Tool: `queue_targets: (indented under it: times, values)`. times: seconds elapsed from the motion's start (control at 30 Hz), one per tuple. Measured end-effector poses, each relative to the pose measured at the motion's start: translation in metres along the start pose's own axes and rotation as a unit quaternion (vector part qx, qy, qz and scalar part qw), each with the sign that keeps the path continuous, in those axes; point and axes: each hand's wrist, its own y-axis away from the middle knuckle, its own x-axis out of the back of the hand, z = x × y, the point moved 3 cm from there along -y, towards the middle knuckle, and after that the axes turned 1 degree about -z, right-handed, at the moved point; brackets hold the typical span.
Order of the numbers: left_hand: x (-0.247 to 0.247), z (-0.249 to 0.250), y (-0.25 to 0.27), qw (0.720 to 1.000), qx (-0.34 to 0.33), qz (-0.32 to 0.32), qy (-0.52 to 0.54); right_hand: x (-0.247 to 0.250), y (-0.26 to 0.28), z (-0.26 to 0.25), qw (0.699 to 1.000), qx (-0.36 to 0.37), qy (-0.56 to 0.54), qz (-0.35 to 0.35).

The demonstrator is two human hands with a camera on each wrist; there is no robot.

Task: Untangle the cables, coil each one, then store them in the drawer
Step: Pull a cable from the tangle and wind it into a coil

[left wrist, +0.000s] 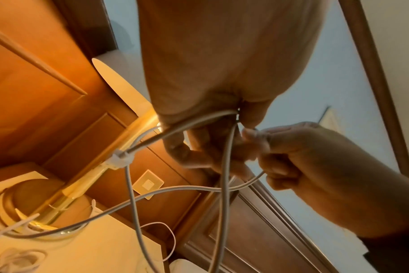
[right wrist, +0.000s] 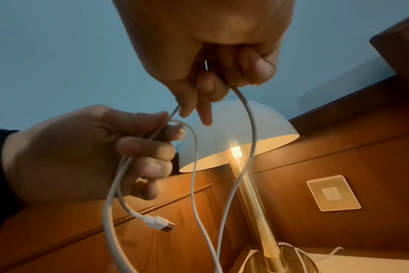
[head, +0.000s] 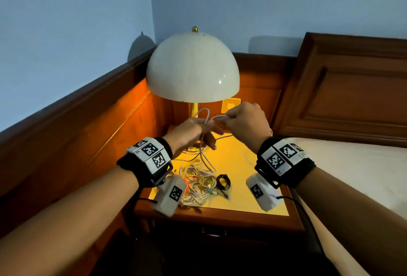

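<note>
This is a bedroom, probably in a home or a hotel. A wooden nightstand [head: 211, 214] stands in the corner beside a bed whose white mattress [head: 352, 165] meets a carved wooden headboard [head: 343, 90]. A lit dome-shaded table lamp [head: 192, 68] stands on the nightstand, a wall switch plate [right wrist: 333, 193] sits on the wood panelling behind it, and the walls above are pale blue.

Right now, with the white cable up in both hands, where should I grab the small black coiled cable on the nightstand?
A judgement: pinch the black coil across its bundled ring on its right side, coming from above. It lies flat on the nightstand, and the tangle of pale cables crowds its left.
</note>
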Motion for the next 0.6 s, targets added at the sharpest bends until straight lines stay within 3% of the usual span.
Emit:
queue_targets:
  times: [0.1, 0.27, 0.37, 0.5, 0.6]
  values:
    - [-0.003, 0.005, 0.004, 0.999, -0.017, 0.025, 0.027, -0.005, 0.004, 0.011, 0.999, -0.040, -0.036, -0.009]
    - [0.015, 0.027, 0.016, 0.993, -0.085, 0.079, -0.022, -0.032, 0.010, 0.040, 0.990, -0.110, -0.078, -0.046]
    - [0.023, 0.037, 0.022, 0.990, -0.093, 0.103, -0.023, -0.056, 0.008, 0.048, 0.992, -0.104, -0.070, -0.034]
    - [0.036, 0.039, 0.030, 0.982, -0.105, 0.151, 0.038, -0.088, 0.009, 0.047, 0.995, -0.075, 0.034, -0.060]
    - [0.046, 0.038, 0.037, 0.972, -0.113, 0.183, 0.094, -0.108, 0.012, 0.048, 0.993, -0.092, -0.042, -0.055]
